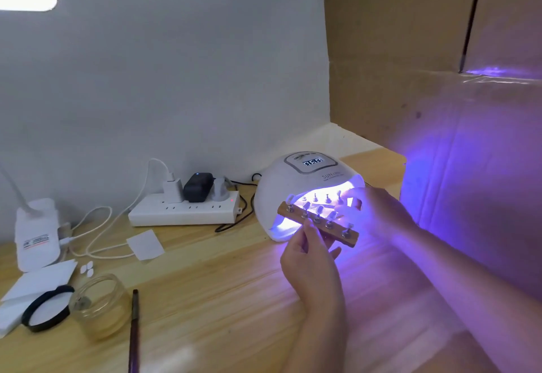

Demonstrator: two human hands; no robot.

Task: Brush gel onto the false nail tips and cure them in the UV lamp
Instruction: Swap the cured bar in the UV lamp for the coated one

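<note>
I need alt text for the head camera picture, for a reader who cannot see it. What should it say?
A person's left hand holds a wooden strip of false nail tips at the glowing mouth of a white UV lamp, while the right hand reaches in beside it. On the wooden table to the left lie a brush, a glass jar and a power strip.

— What can we read here?

— On the white UV lamp (305,188) we make out "SUN" printed on the dome just below its display (313,163), with further characters after it and a smaller line beneath, both too blurred for us to read.

— And the display itself?

— It shows lit white digits, but we cannot tell which ones.

— Anything else?

— The white bottle (36,236) at the left carries a label (36,240) with dark lettering and a red stripe; we cannot read it.
</note>
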